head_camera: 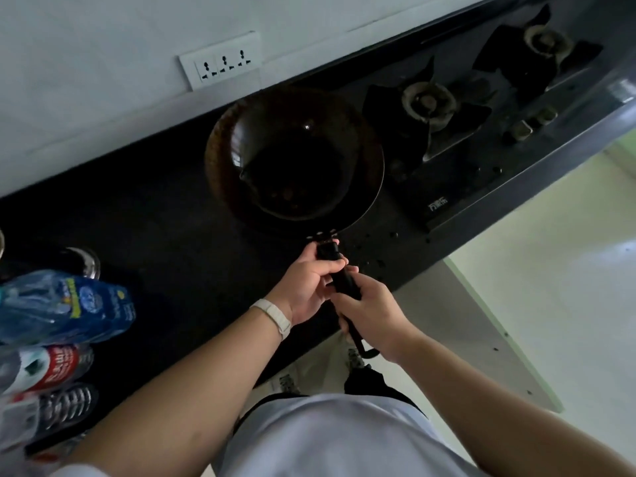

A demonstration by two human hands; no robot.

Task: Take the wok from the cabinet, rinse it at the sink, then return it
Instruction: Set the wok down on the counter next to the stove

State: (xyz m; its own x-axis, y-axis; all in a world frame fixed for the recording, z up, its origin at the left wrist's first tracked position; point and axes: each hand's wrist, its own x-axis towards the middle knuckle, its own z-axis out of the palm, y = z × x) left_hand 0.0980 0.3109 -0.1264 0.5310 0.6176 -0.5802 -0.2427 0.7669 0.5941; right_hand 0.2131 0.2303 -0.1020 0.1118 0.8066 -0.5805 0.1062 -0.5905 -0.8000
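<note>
A dark, round wok is over the black countertop, just left of the gas stove. Its long black handle points back toward me. My left hand, with a pale band on the wrist, is closed around the handle close to the bowl. My right hand grips the handle further back, near its hooked end. Whether the wok rests on the counter or hangs just above it is unclear. The cabinet and sink are out of sight.
A two-burner gas stove with knobs lies to the right of the wok. Several plastic bottles and a metal tin crowd the counter's left end. A white socket plate is on the wall. Pale floor lies at right.
</note>
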